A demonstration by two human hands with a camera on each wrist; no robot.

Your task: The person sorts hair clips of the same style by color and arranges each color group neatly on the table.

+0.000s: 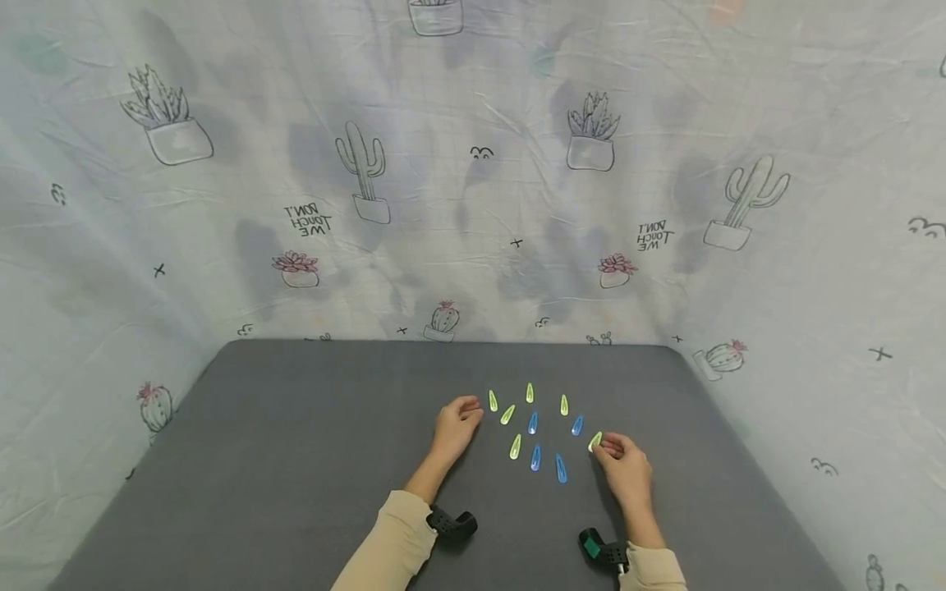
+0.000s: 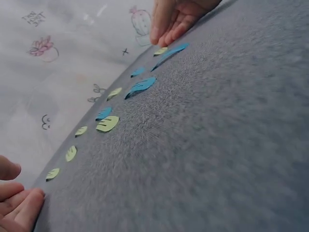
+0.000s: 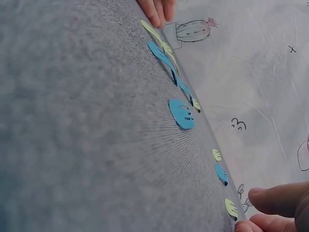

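Several snap hair clips, some yellow-green and some blue, lie scattered over the grey table between my hands. At the left of the group rests my left hand [image 1: 456,427], its fingers loosely bent and holding nothing, close to a yellow-green hair clip [image 1: 493,400]. My right hand [image 1: 625,469] is at the right side, with its fingertips at another yellow-green hair clip [image 1: 594,442]. In the right wrist view that clip [image 3: 231,208] lies on the table just past the fingertips, and the thumb [image 3: 275,198] stands apart from the fingers. A blue hair clip [image 1: 561,468] lies nearest the front.
The grey table [image 1: 296,460] extends on both sides of the clips. A pale cloth [image 1: 473,197] printed with cacti and potted plants hangs behind and around it. Black wrist cameras [image 1: 452,525] are strapped on both forearms.
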